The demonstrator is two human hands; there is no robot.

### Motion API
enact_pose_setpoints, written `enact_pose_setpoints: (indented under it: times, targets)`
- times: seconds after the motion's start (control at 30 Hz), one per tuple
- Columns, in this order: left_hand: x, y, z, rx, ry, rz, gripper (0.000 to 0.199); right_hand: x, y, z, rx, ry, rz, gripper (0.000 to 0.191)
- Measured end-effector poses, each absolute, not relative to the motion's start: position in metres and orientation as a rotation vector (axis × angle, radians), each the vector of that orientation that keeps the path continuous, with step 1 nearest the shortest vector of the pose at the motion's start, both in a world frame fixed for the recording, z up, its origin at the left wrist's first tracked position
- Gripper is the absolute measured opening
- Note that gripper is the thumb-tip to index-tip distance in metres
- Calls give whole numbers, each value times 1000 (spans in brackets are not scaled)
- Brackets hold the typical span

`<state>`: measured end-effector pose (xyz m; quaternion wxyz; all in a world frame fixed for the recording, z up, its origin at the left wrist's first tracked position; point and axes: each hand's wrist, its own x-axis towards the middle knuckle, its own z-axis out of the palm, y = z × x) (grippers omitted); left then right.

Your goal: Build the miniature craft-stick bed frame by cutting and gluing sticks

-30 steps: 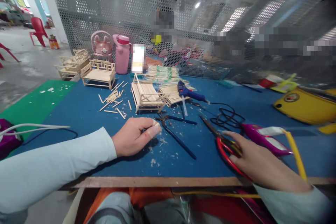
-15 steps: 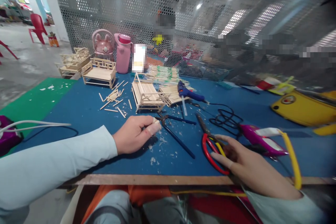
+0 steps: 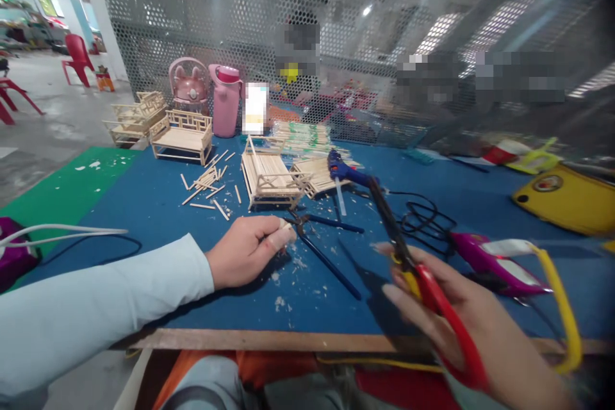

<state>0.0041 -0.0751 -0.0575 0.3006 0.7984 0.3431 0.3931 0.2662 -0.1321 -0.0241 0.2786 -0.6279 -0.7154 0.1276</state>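
My right hand [image 3: 456,298] is closed around a pair of scissors [image 3: 425,282] with red handles, raised off the table with the blades pointing up and away. Between thumb and fingers, my left hand [image 3: 252,250] pinches a short piece of wooden stick [image 3: 287,225], mostly hidden by the fingers. Just beyond those fingertips lie open-handled pliers [image 3: 331,262] with blue grips. A small bench built of wooden sticks [image 3: 269,176] stands behind the left hand, and loose cut sticks [image 3: 207,180] are scattered to its left.
A blue glue gun [image 3: 353,174] rests on a stick panel [image 3: 319,174]. Another small bench [image 3: 181,134], a pink bottle [image 3: 225,99] and a bundle of sticks [image 3: 300,134] stand along the mesh partition [image 3: 216,6]. A purple device [image 3: 500,266] and a yellow pouch [image 3: 567,198] lie right.
My right hand has lifted the scissors off the table and turned them, closing around the handles. My left hand stays in place, pinching the stick piece.
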Motion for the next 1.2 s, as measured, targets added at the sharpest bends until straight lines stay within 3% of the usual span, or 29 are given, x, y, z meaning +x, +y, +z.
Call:
enact_pose_setpoints:
  times: [0.1, 0.27, 0.47, 0.8, 1.2]
  targets:
    - [3, -77, -57, 2137, 939, 1096, 36, 228, -125, -24, -1438, -2083, 535, 47]
    - [1, -78, -55, 2154, 927, 1205, 35, 188, -119, -20, -1351, -2131, 738, 18]
    - [1, -78, -54, 2213, 888, 1254, 36, 186, -114, -31, -1217, -2130, 816, 23]
    - [-2, -79, -55, 2280, 792, 1302, 22, 188, -119, -26, -1281, -2234, 604, 41]
    - [-5, -77, -56, 2402, 739, 1322, 23, 192, -117, -42, -1156, -2244, 389, 43]
